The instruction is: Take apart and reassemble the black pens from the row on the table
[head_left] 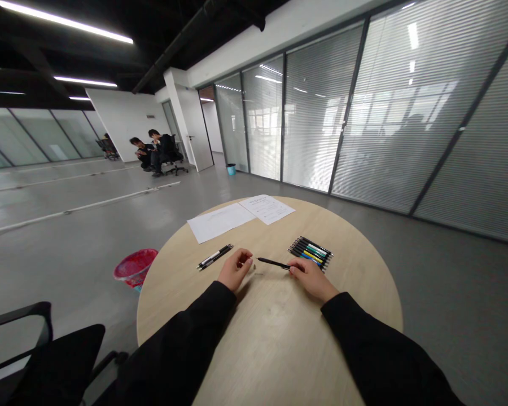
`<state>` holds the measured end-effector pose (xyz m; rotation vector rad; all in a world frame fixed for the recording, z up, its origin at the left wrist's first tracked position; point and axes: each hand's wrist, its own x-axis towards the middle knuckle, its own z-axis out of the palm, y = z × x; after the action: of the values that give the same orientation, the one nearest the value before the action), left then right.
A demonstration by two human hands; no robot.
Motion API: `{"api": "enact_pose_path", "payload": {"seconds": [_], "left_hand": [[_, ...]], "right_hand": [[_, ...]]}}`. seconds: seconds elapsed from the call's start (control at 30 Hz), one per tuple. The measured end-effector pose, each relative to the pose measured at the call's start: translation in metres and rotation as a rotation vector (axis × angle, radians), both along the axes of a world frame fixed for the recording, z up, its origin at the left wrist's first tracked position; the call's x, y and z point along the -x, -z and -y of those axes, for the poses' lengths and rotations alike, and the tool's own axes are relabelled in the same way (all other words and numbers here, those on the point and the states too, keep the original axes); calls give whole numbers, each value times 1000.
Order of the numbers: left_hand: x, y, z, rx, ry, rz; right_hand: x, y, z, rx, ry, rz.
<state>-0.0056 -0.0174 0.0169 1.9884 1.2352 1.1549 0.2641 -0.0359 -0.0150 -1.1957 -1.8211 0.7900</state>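
The fingers of the right hand pinch a black pen over the tabletop, its tip pointing at the left hand, whose curled fingers may or may not hold something, I cannot tell, with a pen row beside the right hand, loose pens near the left, and paper sheets farther out.

Long, plain black fabric sleeves end in straight-edged cuffs just behind the bare hands.
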Motion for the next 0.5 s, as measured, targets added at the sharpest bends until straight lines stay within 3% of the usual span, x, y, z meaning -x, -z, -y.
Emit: {"api": "enact_pose_path", "payload": {"seconds": [0.27,0.5], "left_hand": [[-3,2,1,-33,17,-63],[-1,1,0,-99,-41,-207]], "right_hand": [[-1,0,-1,1,-16,-3],[-1,3,-2,3,19,-57]]}}
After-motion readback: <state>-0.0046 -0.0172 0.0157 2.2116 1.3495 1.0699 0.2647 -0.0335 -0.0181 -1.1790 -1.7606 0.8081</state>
